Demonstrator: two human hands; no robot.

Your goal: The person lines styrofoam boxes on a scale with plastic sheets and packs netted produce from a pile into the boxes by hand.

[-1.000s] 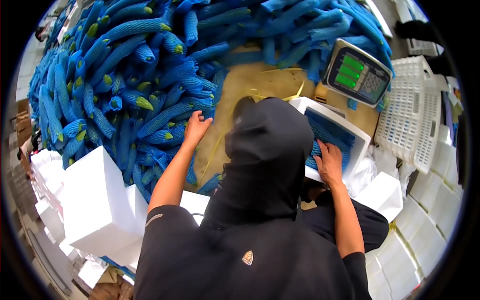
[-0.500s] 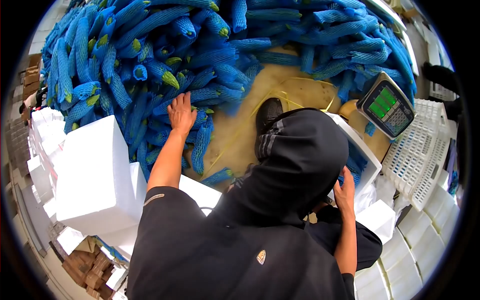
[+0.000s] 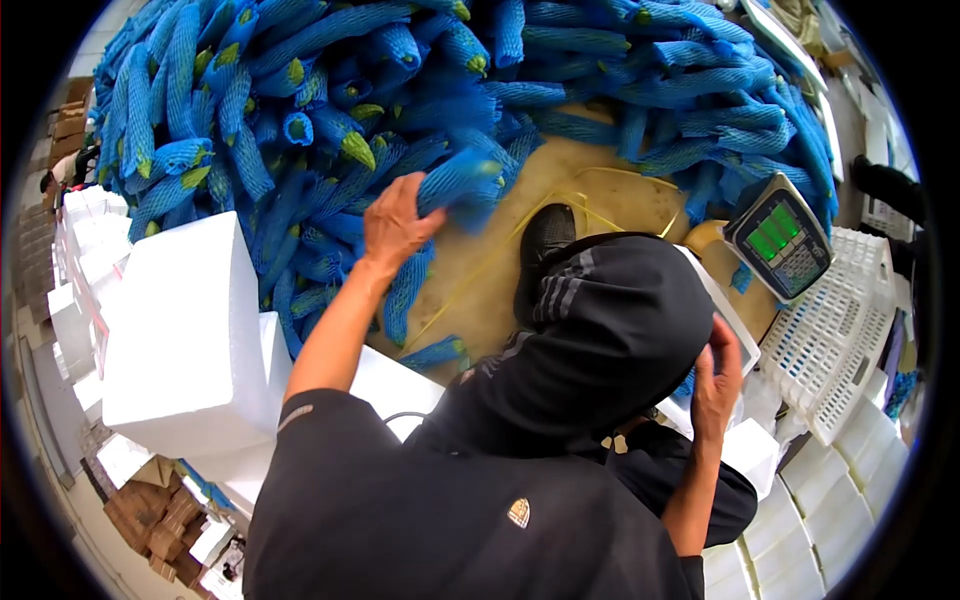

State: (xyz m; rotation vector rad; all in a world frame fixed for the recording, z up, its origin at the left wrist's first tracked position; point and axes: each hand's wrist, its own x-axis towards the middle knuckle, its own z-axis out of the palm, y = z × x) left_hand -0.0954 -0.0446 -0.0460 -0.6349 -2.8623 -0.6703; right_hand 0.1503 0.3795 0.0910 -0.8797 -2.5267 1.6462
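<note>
My left hand (image 3: 400, 222) is closed on a long green vegetable in a blue foam-net sleeve (image 3: 464, 188), which is smeared by motion. Around and beyond it spreads a large pile of the same sleeved vegetables (image 3: 330, 150), many with green tips poking out. My right hand (image 3: 718, 382) is beside my right knee at the edge of a white foam box (image 3: 738, 322), its thumb and fingers apart and nothing visible in them. Blue sleeves show inside that box, which my leg partly hides.
A digital scale (image 3: 780, 240) with a green display stands at the right, near white plastic crates (image 3: 835, 325). White foam boxes (image 3: 185, 340) stack at the left. Yellow strapping (image 3: 520, 215) lies on the tan floor by my shoe (image 3: 545, 240). Cardboard boxes (image 3: 150, 510) sit lower left.
My left hand has gone from resting on the pile to gripping a sleeved vegetable and lifting it, moving right. My right hand has moved slightly right and down beside the box.
</note>
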